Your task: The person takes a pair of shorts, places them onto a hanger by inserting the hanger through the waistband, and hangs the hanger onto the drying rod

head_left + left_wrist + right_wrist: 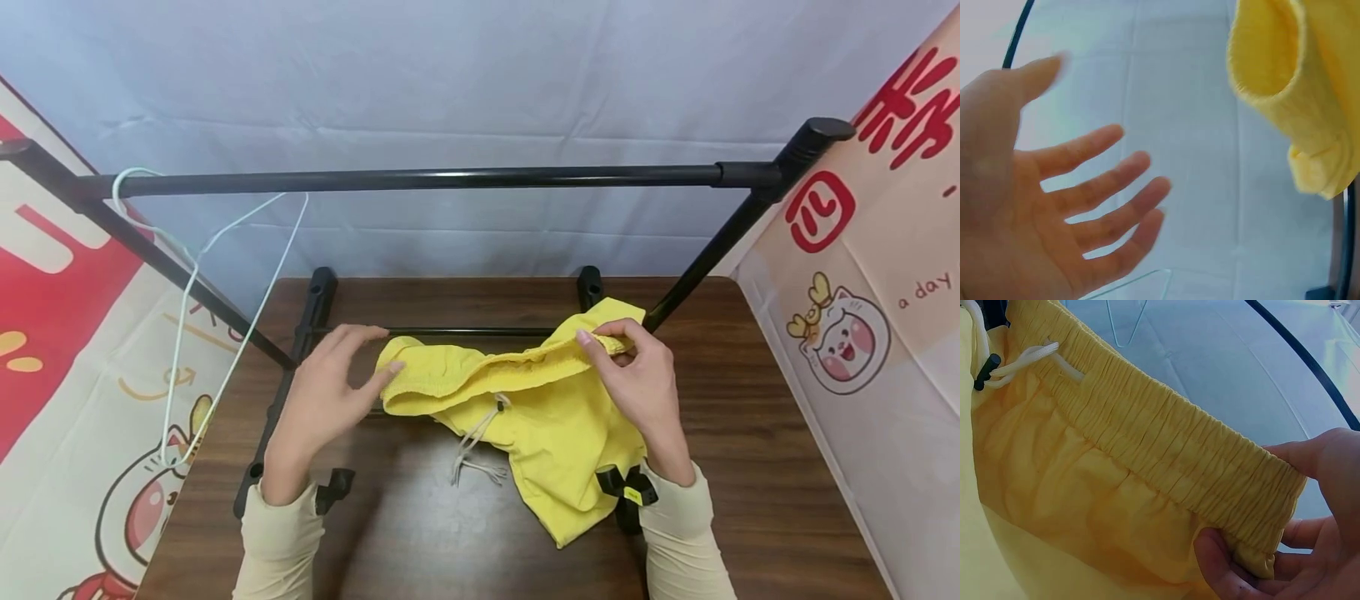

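Observation:
A pair of yellow drawstring shorts [555, 433] hangs from my right hand [637, 375] above the table. In the right wrist view the thumb and fingers of that hand pinch one end of the gathered waistband [1166, 437]. Pale cords [474, 437] dangle from the front, with a small dark cord stopper [987, 371] on them. My left hand [322, 400] is by the waistband's other end. The left wrist view shows its fingers spread, apart from the yellow cloth [1322, 119].
A black garment rack [450, 179] stands on the brown wooden table [435, 533], its rail beyond my hands. From the rail's left end hangs a white wire hanger [180, 333]. Pale cloth [450, 83] covers the back, and printed panels [862, 333] flank both sides.

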{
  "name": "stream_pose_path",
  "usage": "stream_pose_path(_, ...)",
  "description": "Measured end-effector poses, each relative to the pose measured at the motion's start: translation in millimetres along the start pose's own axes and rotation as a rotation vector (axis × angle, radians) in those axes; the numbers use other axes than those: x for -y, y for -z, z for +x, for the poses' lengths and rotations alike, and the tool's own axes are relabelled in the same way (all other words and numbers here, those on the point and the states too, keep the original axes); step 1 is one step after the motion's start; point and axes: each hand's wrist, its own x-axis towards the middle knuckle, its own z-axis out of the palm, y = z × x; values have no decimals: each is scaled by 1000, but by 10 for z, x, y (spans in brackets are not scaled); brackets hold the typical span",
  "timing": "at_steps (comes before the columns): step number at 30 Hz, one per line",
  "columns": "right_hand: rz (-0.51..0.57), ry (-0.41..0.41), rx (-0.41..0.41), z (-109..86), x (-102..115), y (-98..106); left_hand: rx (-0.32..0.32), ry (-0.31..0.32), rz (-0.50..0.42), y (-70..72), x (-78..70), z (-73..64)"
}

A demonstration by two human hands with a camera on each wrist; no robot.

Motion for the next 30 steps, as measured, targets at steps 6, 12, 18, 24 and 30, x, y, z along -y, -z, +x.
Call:
stream_pose_path(6, 1, 3, 11, 2, 13, -10, -321, -29, -84, 188, -38, 14)
stream_pose_path(12, -8, 17, 11, -13, 6, -1, -554, -6, -52, 458, -131, 91)
stream_pose_path(18, -10, 21, 10, -5, -1, 6, -822, -27, 11, 684, -183, 268)
stream_pose_path(24, -7, -4, 31, -28, 7, 14, -881, 279, 91, 895, -44, 384)
stream_pose_path(30, 16, -15, 55, -54, 14, 20, -624, 608, 138, 1094, 158, 456)
